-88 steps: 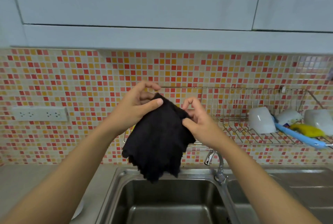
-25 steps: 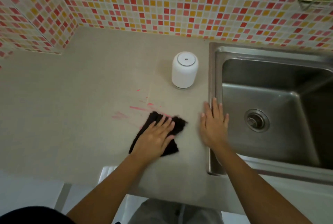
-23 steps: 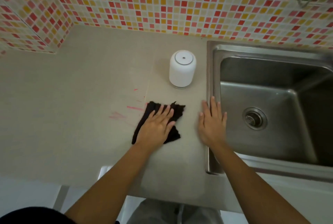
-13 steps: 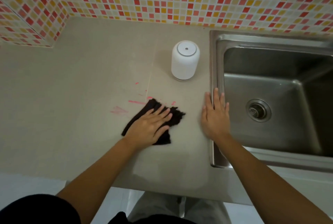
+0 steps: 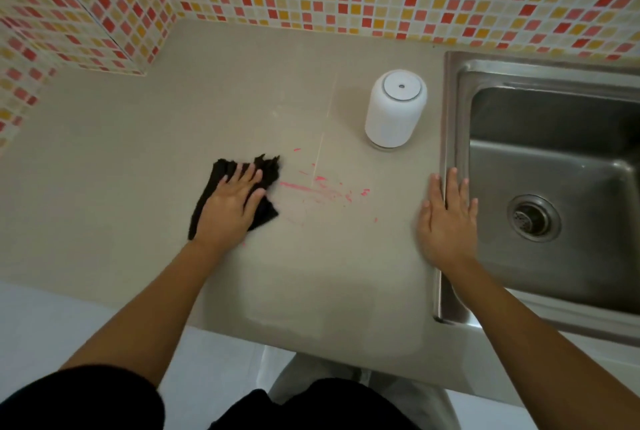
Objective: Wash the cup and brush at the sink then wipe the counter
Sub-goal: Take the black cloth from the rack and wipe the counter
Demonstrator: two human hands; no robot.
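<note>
Cloth [image 5: 268, 171] under L hand [image 5: 228, 213], fingers [image 5: 247, 175] straight, pink smears [image 5: 311, 189] just R, R hand [image 5: 446, 221] flat at sink rim [image 5: 450, 118]

i see a beige counter [image 5: 166, 138] running back to the tiled wall. on it lie a black cloth [image 5: 269, 170] pressed flat under the left hand [image 5: 230, 211], pink smears [image 5: 311, 188] just right of the cloth, and a white cup [image 5: 394, 114] beside the sink [image 5: 451, 111] rim. the right hand [image 5: 446, 220] rests flat where counter meets rim.
</note>
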